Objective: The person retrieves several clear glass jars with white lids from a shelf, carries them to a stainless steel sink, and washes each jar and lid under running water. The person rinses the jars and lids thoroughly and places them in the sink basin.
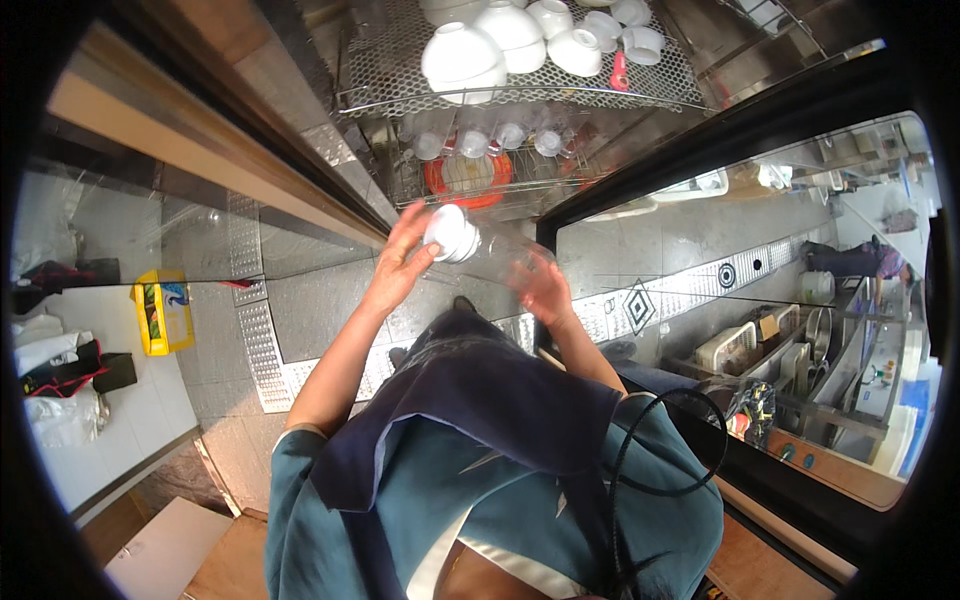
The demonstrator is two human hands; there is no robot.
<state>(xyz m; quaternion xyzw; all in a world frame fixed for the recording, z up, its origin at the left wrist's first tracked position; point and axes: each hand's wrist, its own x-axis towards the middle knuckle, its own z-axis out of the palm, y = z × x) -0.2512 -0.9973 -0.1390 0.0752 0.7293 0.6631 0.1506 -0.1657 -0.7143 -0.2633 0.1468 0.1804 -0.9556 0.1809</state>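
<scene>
Both hands hold a clear plastic container (499, 251) with a white lid (452, 234), lying roughly sideways in front of the cabinet. My left hand (401, 259) is at the lid end, thumb on the lid's edge. My right hand (546, 289) grips the far end and is somewhat blurred; its fingers show through the clear wall. Beyond the hands, white bowls (463, 60) stand upside down on a mesh shelf, beside a red-handled utensil (619, 71). Below them, clear cups or jars (474, 142) and an orange-red ring-shaped item (469, 180) are on a wire rack.
A black-framed glass door (750, 442) stands at the right, with crates (726, 346) and a person (847, 259) visible in its pane. At the left are another glass panel (135, 247), a yellow bag (163, 313) and a white counter (142, 382). Metal studded strips (266, 360) cross the tiled floor.
</scene>
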